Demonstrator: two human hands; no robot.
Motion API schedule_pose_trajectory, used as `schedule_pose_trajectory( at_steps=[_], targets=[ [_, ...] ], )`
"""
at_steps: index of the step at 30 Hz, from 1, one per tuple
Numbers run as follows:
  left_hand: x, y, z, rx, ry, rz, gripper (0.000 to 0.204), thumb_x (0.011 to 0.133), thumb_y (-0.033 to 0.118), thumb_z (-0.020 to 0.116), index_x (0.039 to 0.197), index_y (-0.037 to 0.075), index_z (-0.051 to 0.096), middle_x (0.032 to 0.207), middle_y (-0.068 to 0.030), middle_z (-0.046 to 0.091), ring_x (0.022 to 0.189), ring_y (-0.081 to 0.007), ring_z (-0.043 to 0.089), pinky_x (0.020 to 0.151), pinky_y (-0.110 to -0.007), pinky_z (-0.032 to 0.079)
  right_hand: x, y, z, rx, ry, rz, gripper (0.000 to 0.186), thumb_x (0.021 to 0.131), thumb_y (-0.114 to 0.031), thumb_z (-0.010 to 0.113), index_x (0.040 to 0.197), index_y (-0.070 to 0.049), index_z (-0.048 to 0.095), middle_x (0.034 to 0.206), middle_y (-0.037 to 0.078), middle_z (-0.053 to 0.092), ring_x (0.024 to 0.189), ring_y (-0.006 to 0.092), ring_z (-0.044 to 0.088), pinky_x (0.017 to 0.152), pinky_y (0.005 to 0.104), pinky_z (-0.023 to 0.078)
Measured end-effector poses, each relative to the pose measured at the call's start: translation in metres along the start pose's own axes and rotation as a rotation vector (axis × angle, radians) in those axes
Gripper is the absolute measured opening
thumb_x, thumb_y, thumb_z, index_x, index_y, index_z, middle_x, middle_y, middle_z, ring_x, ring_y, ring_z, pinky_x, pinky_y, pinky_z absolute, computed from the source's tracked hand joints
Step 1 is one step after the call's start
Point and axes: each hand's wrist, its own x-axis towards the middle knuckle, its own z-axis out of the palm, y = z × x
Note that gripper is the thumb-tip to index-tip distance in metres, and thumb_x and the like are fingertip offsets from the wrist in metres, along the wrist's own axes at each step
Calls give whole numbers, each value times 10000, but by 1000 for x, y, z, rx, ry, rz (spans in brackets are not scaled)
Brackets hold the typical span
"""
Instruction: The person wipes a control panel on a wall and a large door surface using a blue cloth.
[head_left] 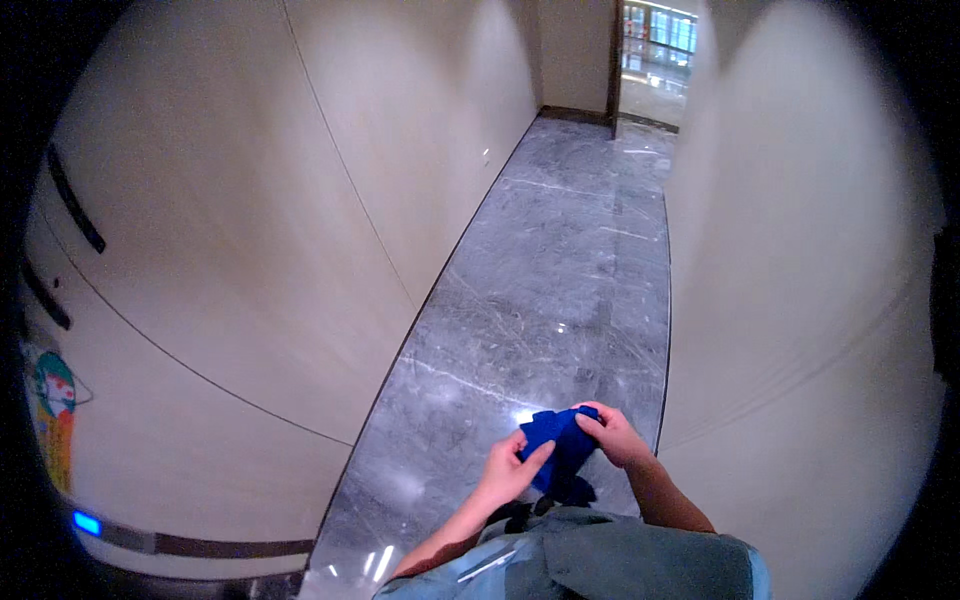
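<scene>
A blue cloth, bunched and folded, is held up in front of my body above the floor. My left hand pinches its left edge between thumb and fingers. On the upper right corner, my right hand grips the cloth with the thumb on top. The lower part of the cloth hangs down between the hands, and its exact kind cannot be made out.
Grey marble floor runs ahead between pale walls on the left and right. A doorway opens at the far end. At lower left are a colourful sign and a small lit blue panel.
</scene>
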Motion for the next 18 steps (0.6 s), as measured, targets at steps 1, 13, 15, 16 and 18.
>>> schedule_pose_trajectory(
  at_steps=[1, 13, 15, 16, 18],
  targets=[
    [23, 1, -9, -14, 39, -43, 215, 883, 158, 645, 1021, -6, 622, 882, -13, 662, 784, -62, 578, 703, -239, 478, 29, -4, -7, -54, 12, -44, 289, 911, -247, 585, 1114, -42, 598, 956, 42, 606, 889, 137, 562, 811, 287, 454],
    [343, -49, -157, -414, 477, -121, 177, 938, 197, 555, 972, 28, 596, 902, -55, 659, 766, -106, 617, 697, -259, 504, 356, -130, -17, 268, -83, 144, 234, 935, -270, 536, 936, -50, 617, 818, 9, 597, 716, 102, 556, 672, 253, 447],
    [405, -48, -169, -186, 444, -18, 248, 927, 178, 565, 1134, 45, 534, 1084, -90, 608, 889, -104, 593, 769, -264, 486, 404, -145, -35, 399, -116, 132, 227, 925, -270, 542, 935, -56, 615, 836, 12, 611, 719, 106, 571, 666, 264, 465],
    [436, -48, -167, -18, 436, 96, 335, 922, 171, 569, 1228, 61, 489, 1190, -104, 565, 962, -109, 572, 813, -268, 472, 425, -153, -52, 443, -165, 128, 250, 928, -285, 530, 971, -54, 613, 881, 39, 626, 768, 141, 600, 705, 290, 488],
    [495, -2, -160, -272, 129, 42, 544, 909, 167, 586, 1396, 93, 355, 1329, -74, 462, 1110, -140, 505, 915, -280, 429, 463, -174, -77, 622, -135, 125, 271, 933, -300, 516, 1004, -55, 607, 939, 76, 641, 836, 195, 627, 768, 337, 512]
  ],
)
